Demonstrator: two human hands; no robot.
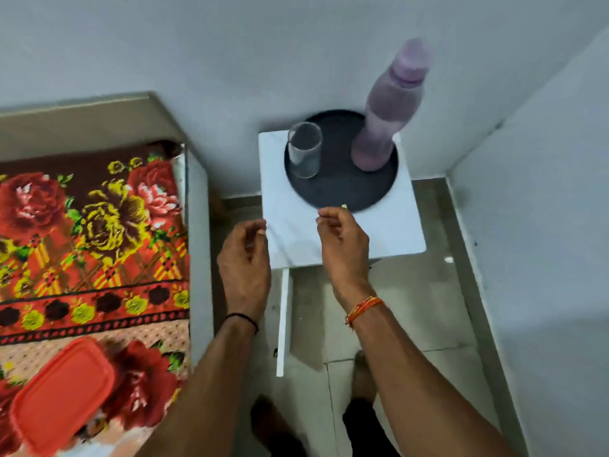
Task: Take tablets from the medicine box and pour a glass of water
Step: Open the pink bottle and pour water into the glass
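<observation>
**Fig. 1.** Single view, from the camera worn on my head, facing forward and tilted steeply down. The wide-angle lens bows straight lines toward the edges. My left hand and right hand reach in from the bottom edge and sit near the centre, close to the lens. The white table lies just beyond them. The bed blanket fills the left side, and the tiled floor the lower right.
</observation>
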